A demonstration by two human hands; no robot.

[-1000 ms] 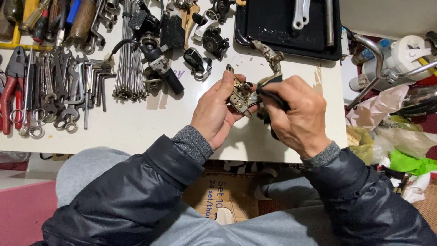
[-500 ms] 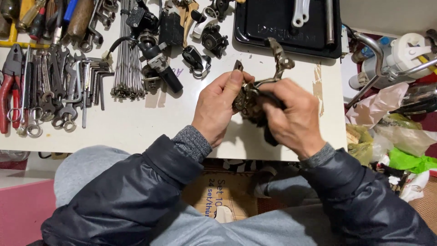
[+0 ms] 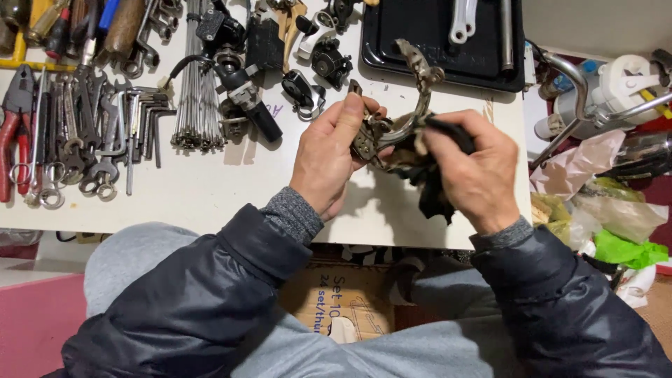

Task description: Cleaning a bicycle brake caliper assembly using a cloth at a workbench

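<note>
My left hand [image 3: 334,155] grips the lower end of a curved metal brake caliper [image 3: 400,120] held above the white table [image 3: 203,192]. One arm of the caliper sticks up towards the black tray [image 3: 420,35]. My right hand [image 3: 474,169] presses a dark rag [image 3: 432,183] against the caliper's middle, and the rag hangs down below my fingers. Both hands are close together near the table's front edge.
Spanners and hex keys [image 3: 91,133] and red pliers [image 3: 14,126] lie at the left. A bundle of spokes [image 3: 198,91] and black bike parts [image 3: 245,98] sit at the back. Crumpled bags [image 3: 602,203] and a chrome tube [image 3: 570,84] are to the right. A cardboard box [image 3: 343,308] is below.
The caliper has been turned so one arm now points up towards the tray. My right hand has slid with the rag along the part; my left hand keeps its grip.
</note>
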